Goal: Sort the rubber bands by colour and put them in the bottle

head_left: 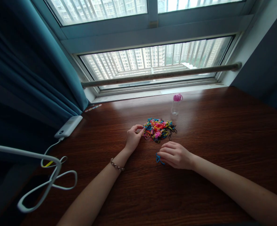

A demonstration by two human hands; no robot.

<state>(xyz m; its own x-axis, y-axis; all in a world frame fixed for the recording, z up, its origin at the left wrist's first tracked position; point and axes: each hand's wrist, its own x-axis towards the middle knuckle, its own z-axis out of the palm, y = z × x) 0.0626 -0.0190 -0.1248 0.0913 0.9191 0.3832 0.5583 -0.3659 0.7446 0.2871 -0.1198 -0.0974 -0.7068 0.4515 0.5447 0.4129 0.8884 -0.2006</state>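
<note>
A heap of small rubber bands (157, 128) in pink, yellow, blue, red and black lies on the dark wooden table. At the heap's left edge is my left hand (134, 137), thumb and fingertips pinched together at the bands; whatever sits between them is too small to make out. Nearer to me, my right hand (176, 155) rests low over the table with its fingers curled. Blue rubber bands (159, 158) stick out at its fingertips, and the thumb is hidden. Behind the heap stands a small clear bottle (175, 108) with a pink lid.
A white power bank (69, 126) lies at the table's left edge, with a white cable (55, 185) looping toward me. Blue curtains (34, 62) hang on the left. A metal rail (162, 75) crosses the window behind the wooden table (213, 131).
</note>
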